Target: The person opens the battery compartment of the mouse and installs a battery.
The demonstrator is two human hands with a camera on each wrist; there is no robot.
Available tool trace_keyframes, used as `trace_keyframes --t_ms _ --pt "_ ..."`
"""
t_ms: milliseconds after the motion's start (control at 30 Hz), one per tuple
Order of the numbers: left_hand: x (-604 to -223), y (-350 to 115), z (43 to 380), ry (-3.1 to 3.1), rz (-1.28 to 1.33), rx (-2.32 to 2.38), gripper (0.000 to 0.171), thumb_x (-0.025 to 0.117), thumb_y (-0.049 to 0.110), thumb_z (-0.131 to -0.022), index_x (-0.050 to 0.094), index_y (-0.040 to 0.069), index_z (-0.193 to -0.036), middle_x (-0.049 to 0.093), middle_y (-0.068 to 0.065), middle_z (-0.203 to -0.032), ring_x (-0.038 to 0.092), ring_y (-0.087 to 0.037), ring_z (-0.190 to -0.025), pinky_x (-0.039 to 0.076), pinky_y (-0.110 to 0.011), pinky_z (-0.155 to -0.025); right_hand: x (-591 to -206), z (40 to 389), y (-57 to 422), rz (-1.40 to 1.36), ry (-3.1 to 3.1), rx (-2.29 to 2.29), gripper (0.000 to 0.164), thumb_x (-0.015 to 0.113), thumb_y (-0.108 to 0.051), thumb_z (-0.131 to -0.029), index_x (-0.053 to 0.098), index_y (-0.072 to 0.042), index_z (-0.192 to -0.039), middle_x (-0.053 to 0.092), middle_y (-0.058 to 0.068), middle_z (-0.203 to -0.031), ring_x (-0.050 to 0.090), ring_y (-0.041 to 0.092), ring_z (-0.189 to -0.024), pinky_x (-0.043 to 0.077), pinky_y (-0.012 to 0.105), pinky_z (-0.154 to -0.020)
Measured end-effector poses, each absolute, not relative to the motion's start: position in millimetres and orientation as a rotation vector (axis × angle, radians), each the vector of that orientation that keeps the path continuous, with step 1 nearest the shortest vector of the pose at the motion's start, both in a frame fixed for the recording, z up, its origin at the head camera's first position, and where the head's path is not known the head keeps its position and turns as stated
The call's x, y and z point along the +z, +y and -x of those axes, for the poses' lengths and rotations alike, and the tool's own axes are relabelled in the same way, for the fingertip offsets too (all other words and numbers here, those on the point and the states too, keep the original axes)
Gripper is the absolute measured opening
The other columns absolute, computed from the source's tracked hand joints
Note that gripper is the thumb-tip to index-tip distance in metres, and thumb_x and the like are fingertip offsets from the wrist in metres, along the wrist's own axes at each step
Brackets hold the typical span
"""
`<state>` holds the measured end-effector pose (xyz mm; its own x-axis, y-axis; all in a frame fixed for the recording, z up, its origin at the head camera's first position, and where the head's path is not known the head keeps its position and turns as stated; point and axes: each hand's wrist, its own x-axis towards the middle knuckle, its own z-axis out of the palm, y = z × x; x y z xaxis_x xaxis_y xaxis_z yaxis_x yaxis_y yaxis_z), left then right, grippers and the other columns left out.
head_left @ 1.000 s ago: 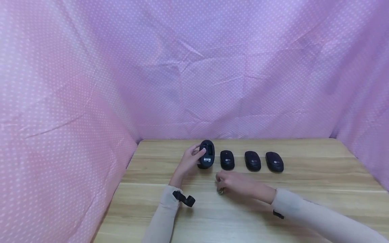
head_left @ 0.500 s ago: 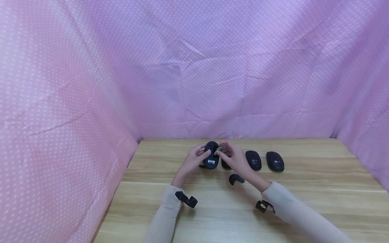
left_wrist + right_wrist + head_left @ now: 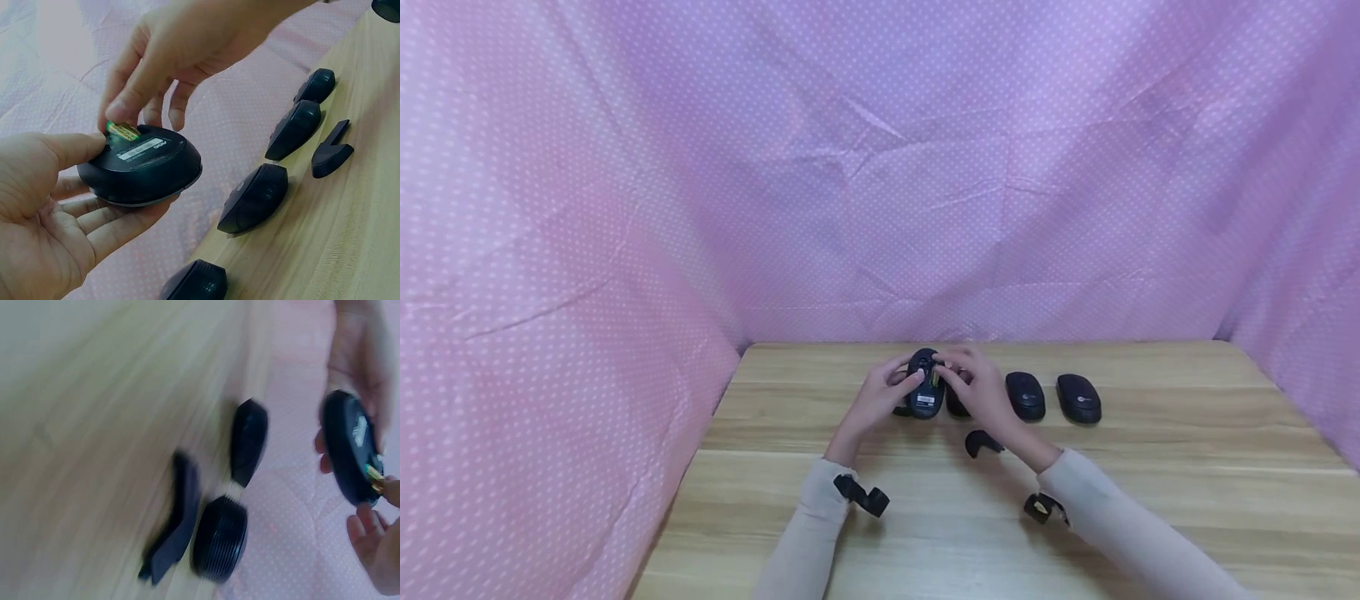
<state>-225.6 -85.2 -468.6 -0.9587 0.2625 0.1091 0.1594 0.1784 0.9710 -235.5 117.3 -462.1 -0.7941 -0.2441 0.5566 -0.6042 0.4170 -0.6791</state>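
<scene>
My left hand (image 3: 871, 402) holds a black computer mouse (image 3: 926, 402) with its underside facing up, a white label (image 3: 140, 148) showing there. In the left wrist view the thumb lies on the underside and the fingers support it from below. My right hand (image 3: 983, 392) pinches a small green and yellow battery (image 3: 123, 130) at the slot in the mouse's underside. In the left wrist view one end of the battery is at the slot and it sits tilted. A black battery cover (image 3: 983, 442) lies on the table below the right hand.
Several more black mice stand in a row on the wooden table (image 3: 925, 533), among them one (image 3: 1026, 396) and another (image 3: 1078, 398) on the right. One (image 3: 957, 405) is partly hidden by the right hand. A pink dotted cloth (image 3: 880, 208) hangs behind the table.
My right hand has risen from the table with the battery and brought it to the held mouse's slot. The cover has come into sight. The left hand has shifted slightly right with the mouse.
</scene>
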Motion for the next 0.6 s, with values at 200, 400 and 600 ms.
trace_keyframes --t_ms 200,400,600 --pt "-471.1 -85.7 224.9 2.39 -0.572 1.831 0.048 0.06 0.019 -0.104 0.05 0.01 -0.15 0.058 -0.018 -0.145 0.062 -0.033 -0.129 0.057 -0.04 -0.101 -456.2 241.0 123.3 -0.555 -2.575 1.895 0.04 0.071 -0.025 -0.097 0.067 -0.002 -0.13 0.072 0.017 -0.123 0.069 0.025 -0.109 0.059 0.037 -0.094" --pt "-472.9 -84.4 226.0 2.43 -0.651 1.762 0.048 0.062 0.017 -0.103 0.052 0.008 -0.149 0.058 -0.017 -0.144 0.063 -0.032 -0.126 0.054 -0.041 -0.106 -454.6 241.3 123.2 -0.544 -2.658 1.731 0.027 0.07 -0.016 -0.097 0.071 0.002 -0.116 0.075 0.016 -0.107 0.069 0.021 -0.096 0.059 0.038 -0.086" --pt "-474.3 -84.6 227.3 2.43 -0.612 1.728 0.048 0.062 0.02 -0.103 0.052 0.006 -0.147 0.058 -0.019 -0.144 0.062 -0.035 -0.127 0.054 -0.044 -0.105 -450.9 242.4 128.1 -0.643 -2.729 1.542 0.025 0.07 -0.023 -0.098 0.076 -0.003 -0.111 0.078 0.012 -0.102 0.072 0.021 -0.095 0.061 0.037 -0.082"
